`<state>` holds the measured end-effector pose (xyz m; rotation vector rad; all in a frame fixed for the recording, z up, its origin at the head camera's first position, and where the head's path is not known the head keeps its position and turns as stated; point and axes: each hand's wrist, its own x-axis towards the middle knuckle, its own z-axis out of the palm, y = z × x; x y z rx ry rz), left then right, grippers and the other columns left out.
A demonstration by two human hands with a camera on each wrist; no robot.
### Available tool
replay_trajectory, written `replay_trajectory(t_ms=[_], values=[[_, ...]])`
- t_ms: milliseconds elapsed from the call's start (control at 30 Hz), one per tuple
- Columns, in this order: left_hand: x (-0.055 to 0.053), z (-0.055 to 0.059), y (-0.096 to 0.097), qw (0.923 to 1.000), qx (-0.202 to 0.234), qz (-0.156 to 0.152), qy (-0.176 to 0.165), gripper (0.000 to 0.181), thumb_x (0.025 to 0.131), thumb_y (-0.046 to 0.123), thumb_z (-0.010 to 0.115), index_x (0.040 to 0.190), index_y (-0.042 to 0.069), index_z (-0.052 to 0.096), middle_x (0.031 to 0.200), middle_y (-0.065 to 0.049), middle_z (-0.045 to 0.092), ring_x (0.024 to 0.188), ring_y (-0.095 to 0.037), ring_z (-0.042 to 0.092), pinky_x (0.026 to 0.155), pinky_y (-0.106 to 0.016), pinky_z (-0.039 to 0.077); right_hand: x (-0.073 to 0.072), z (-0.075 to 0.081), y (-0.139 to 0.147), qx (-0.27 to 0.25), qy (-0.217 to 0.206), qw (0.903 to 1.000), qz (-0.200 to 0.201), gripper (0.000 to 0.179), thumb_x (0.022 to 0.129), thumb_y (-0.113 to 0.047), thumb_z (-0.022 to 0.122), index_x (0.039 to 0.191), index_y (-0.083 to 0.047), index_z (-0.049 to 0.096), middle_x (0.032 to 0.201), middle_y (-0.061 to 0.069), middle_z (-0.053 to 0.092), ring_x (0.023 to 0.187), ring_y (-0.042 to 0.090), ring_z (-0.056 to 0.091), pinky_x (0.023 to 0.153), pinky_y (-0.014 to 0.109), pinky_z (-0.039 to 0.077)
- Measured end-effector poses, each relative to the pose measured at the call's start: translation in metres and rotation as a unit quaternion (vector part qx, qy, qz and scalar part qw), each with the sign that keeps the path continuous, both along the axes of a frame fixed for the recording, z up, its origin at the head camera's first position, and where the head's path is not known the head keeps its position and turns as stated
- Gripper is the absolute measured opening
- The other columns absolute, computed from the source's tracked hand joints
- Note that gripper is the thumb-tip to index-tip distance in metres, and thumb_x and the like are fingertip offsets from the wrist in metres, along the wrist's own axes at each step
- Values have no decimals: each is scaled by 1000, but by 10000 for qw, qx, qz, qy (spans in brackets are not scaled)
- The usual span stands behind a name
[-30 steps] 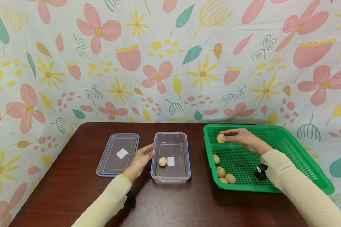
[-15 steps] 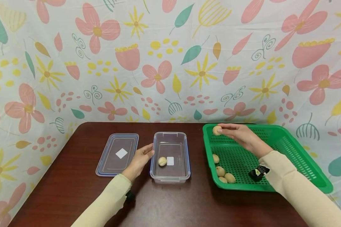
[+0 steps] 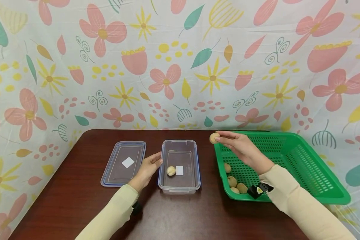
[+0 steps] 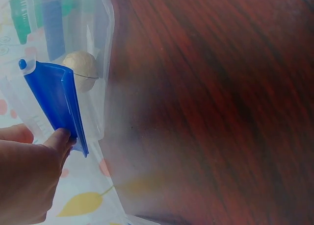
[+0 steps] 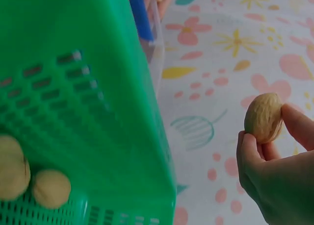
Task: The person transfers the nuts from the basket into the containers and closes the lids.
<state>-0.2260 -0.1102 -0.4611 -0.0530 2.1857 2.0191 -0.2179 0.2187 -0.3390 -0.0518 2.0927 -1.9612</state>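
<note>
In the head view, my right hand (image 3: 243, 148) pinches a walnut (image 3: 214, 138) between thumb and fingers, just above the left rim of the green basket (image 3: 306, 166). The right wrist view shows the same tan, wrinkled walnut (image 5: 265, 118) at the fingertips. My left hand (image 3: 147, 170) is at the left side of a clear plastic container (image 3: 180, 190), fingers fairly straight. In the left wrist view, its fingertips touch the blue side latch (image 4: 56, 97). One walnut (image 3: 171, 171) lies inside the container, beside a white label.
A clear lid (image 3: 120, 176) with a blue edge and white label lies left of the container. Several walnuts (image 3: 242, 188) sit in the basket's near left corner. Everything stands on a dark wooden table (image 3: 78, 200) before a flowered cloth (image 3: 168, 66).
My right hand has lifted the walnut from within the basket and moved left to its rim. The left hand has stayed at the container.
</note>
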Motion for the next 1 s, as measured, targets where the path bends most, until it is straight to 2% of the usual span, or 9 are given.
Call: replay_trajectory(t_ms=[100, 200, 433, 633, 833, 1000], values=[[0, -1, 0, 10000, -3, -28, 28, 45, 97, 3, 52, 141, -4, 43, 143, -23, 45, 132, -36, 42, 111, -49, 32, 1, -4, -12, -95, 3, 9999, -63, 62, 91, -27, 68, 142, -2, 44, 135, 2, 55, 134, 22, 40, 116, 40, 26], [0, 0, -1, 10000, 32, -33, 49, 46, 97, 3, 52, 142, -4, 42, 143, -23, 44, 132, -36, 42, 111, -49, 31, 1, -9, -26, -153, 42, 9998, -104, 59, 90, -24, 69, 140, -1, 48, 128, 1, 60, 134, 24, 40, 115, 41, 27], [3, 3, -1, 9999, 47, -78, 101, 46, 98, 4, 51, 142, -5, 40, 143, -25, 42, 132, -38, 41, 111, -50, 31, -1, -16, -63, -304, 133, 9994, -75, 51, 89, -16, 70, 134, 1, 54, 129, 9, 61, 118, 17, 56, 110, 38, 36], [2, 1, 0, 10000, 38, -62, 47, 46, 98, 4, 52, 142, -4, 42, 143, -24, 43, 132, -36, 42, 111, -49, 31, -8, -23, -88, -373, 138, 9992, -75, 47, 89, -10, 69, 132, 3, 55, 128, 13, 61, 111, 15, 60, 107, 36, 40], [1, 0, 0, 10000, -7, -53, 13, 45, 98, 3, 52, 142, -3, 43, 143, -24, 44, 132, -36, 42, 111, -49, 31, -16, -32, -111, -231, -4, 9996, -165, 45, 87, -11, 71, 128, 2, 59, 125, 13, 63, 107, 17, 62, 104, 38, 43], [2, 3, 1, 10000, -10, -58, 52, 45, 98, 3, 52, 141, -5, 42, 143, -25, 43, 132, -37, 41, 111, -49, 31, -23, -38, -125, -6, -67, 9999, -140, 46, 87, -13, 72, 129, 1, 59, 126, 13, 63, 113, 25, 59, 104, 41, 43]])
